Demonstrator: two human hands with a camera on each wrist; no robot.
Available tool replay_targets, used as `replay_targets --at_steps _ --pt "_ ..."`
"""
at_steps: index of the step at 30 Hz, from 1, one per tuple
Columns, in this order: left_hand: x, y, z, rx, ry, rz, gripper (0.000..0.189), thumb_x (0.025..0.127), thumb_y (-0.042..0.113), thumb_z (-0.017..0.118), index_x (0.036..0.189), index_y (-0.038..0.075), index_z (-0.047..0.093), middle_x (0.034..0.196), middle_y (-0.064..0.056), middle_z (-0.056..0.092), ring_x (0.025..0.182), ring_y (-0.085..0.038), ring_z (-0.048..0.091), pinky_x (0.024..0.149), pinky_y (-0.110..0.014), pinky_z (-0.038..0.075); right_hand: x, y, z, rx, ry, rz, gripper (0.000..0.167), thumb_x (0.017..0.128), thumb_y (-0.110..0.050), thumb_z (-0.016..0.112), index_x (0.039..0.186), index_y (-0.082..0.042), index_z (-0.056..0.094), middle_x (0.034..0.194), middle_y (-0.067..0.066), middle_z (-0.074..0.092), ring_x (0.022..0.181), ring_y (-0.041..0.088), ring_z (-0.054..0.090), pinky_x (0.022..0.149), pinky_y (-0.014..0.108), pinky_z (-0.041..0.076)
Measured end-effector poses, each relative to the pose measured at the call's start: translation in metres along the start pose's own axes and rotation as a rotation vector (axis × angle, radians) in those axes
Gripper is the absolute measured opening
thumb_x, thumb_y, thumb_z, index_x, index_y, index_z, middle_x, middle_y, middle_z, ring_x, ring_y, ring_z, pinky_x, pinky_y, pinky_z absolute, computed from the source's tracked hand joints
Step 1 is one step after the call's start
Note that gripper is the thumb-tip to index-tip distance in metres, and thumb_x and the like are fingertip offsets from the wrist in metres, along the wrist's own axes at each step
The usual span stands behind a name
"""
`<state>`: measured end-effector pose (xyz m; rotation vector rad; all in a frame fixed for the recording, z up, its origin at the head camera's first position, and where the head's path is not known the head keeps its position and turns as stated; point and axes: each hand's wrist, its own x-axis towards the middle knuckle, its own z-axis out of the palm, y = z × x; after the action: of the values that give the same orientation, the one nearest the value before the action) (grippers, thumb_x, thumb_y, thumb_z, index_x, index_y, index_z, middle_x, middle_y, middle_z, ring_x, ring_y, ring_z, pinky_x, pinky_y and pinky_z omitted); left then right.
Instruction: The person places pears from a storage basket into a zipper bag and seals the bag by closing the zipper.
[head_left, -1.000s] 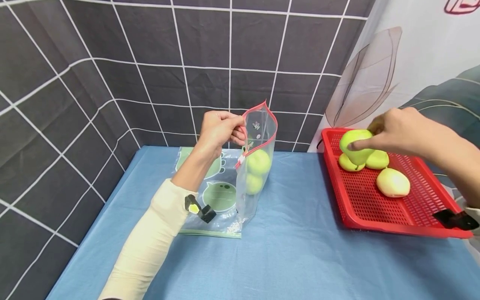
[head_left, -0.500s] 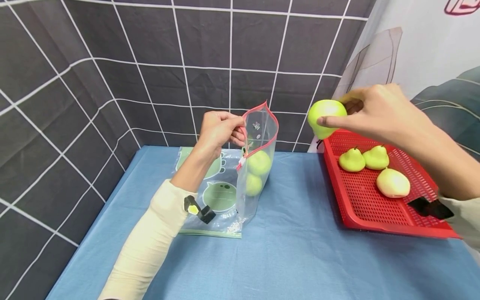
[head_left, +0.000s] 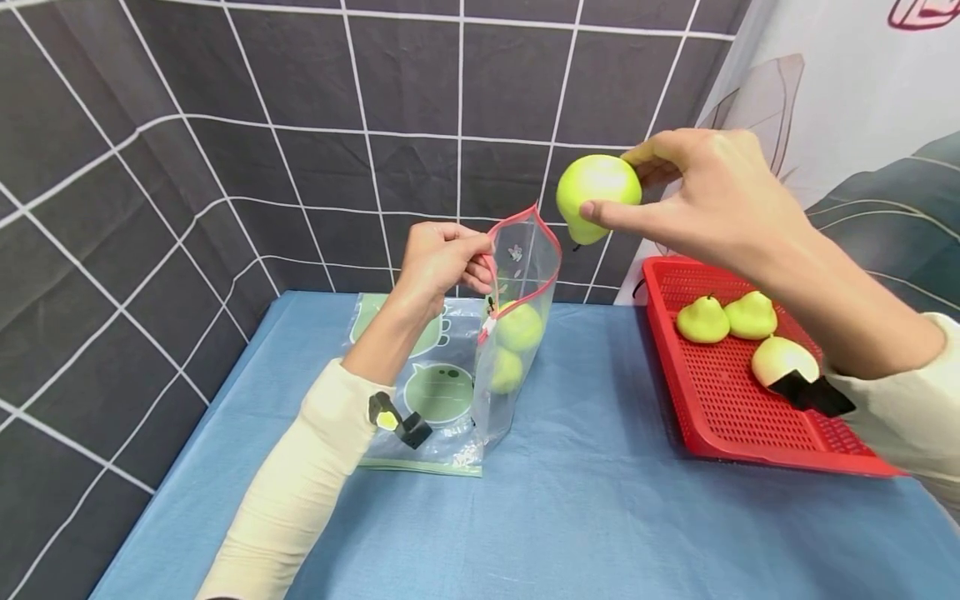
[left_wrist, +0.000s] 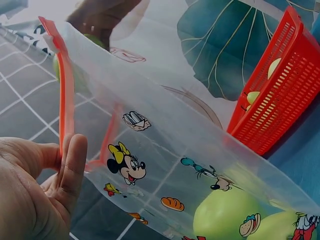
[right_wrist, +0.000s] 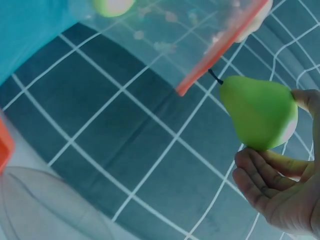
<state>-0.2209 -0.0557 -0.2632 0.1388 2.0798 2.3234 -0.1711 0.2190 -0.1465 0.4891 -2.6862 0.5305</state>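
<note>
My left hand [head_left: 446,262] pinches the red-edged rim of a clear zip bag [head_left: 525,250], which stands with its mouth open. Two green fruits [head_left: 519,325] lie inside it, seen through the plastic. The left wrist view shows cartoon prints on the bag [left_wrist: 150,145] beside my thumb and fingers. Up and to the right of the bag's mouth, my right hand [head_left: 720,187] holds a green pear [head_left: 598,196] between thumb and fingers, stem pointing down. In the right wrist view the pear [right_wrist: 260,112] is apart from the red rim.
A red basket [head_left: 697,417] on the right holds two green pears [head_left: 727,317] and a paler fruit [head_left: 783,362]. A flat bag with green animal prints [head_left: 438,392] lies on the blue cloth [head_left: 570,500] under my left forearm. Dark tiled sheeting [head_left: 300,75] stands behind.
My right hand has lifted the pear out of the red basket and carried it left and up, near the bag's mouth. The left hand has stayed at the rim.
</note>
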Motion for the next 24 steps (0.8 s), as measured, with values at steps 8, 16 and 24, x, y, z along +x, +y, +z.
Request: replay_targets --at_steps 8,16,24 --pt "0.0 0.002 0.0 0.018 0.004 -0.012 0.023 0.101 -0.003 0.066 0.108 -0.023 0.074 0.061 -0.005 0.071 0.044 -0.009 0.066 0.049 -0.024 0.065 0.006 -0.022 0.009 0.081 0.041 -0.09 0.065 0.091 -0.056 0.088 0.138 -0.01 0.08 0.122 0.013 0.085 0.115 0.029 0.076 0.092 0.038 0.049" --pt "-0.001 0.003 0.0 0.021 0.011 -0.032 0.021 0.1 -0.004 0.066 0.107 -0.02 0.076 0.061 -0.006 0.071 0.044 -0.009 0.066 0.049 -0.026 0.065 0.012 -0.032 0.026 0.081 0.01 -0.181 0.065 0.09 -0.052 0.09 0.136 -0.007 0.08 0.123 0.016 0.083 0.116 0.032 0.077 0.099 0.053 0.058" --pt "-0.002 0.003 0.0 0.026 0.009 -0.019 0.015 0.099 -0.005 0.067 0.093 -0.012 0.078 0.061 -0.006 0.071 0.045 -0.01 0.067 0.05 -0.025 0.065 0.01 -0.032 0.037 0.076 -0.021 -0.187 0.057 0.093 -0.041 0.089 0.133 -0.002 0.079 0.128 0.02 0.081 0.124 0.039 0.074 0.111 0.058 0.061"
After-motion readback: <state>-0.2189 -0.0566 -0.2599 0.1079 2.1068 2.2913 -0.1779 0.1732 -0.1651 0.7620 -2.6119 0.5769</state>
